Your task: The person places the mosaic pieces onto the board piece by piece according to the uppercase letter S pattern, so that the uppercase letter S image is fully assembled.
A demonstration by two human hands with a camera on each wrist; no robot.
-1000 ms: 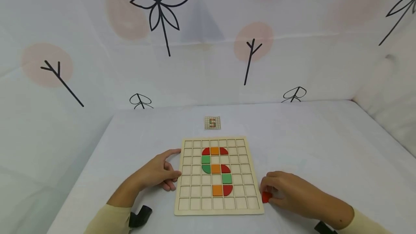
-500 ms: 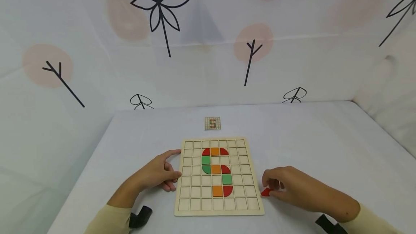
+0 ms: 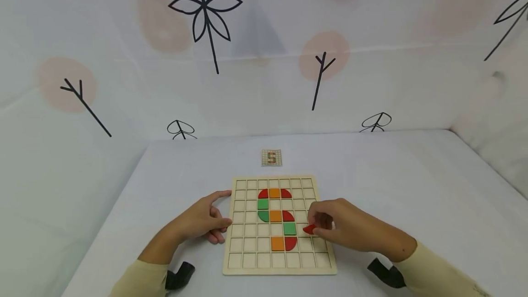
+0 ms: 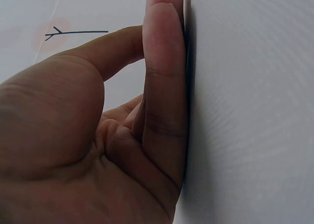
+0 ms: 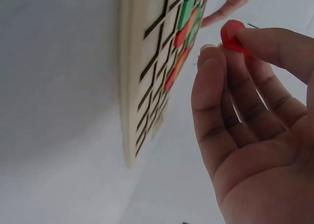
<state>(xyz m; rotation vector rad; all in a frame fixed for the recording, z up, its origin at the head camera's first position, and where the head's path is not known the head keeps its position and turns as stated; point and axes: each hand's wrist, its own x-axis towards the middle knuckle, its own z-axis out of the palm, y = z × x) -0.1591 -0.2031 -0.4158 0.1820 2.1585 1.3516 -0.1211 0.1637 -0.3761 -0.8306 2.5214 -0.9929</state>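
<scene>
My right hand (image 3: 350,224) pinches a red tile (image 3: 309,229) between thumb and fingertips, over the right side of the wooden grid board (image 3: 280,271). In the right wrist view the red tile (image 5: 231,34) shows a rounded edge, partly behind the thumb. Red and green quarter-round tiles with orange and green squares lie in the board's cells in an S-like shape; the bottom row of that shape has an orange square (image 3: 277,244) and a red quarter-round (image 3: 290,244). At the board's left edge, my left hand (image 3: 200,220) touches the frame with index fingertip and thumb, other fingers bent beneath.
A small card (image 3: 271,157) printed with an S pattern on a grid lies behind the board. White cloth covers the table (image 3: 392,173), and a patterned cloth backdrop (image 3: 264,95) rises at its back. Black straps (image 3: 180,276) show at the wrists.
My right hand has lifted the red tile from the table at the board's right side and carried it leftward over the board. The left hand stays at the left edge.
</scene>
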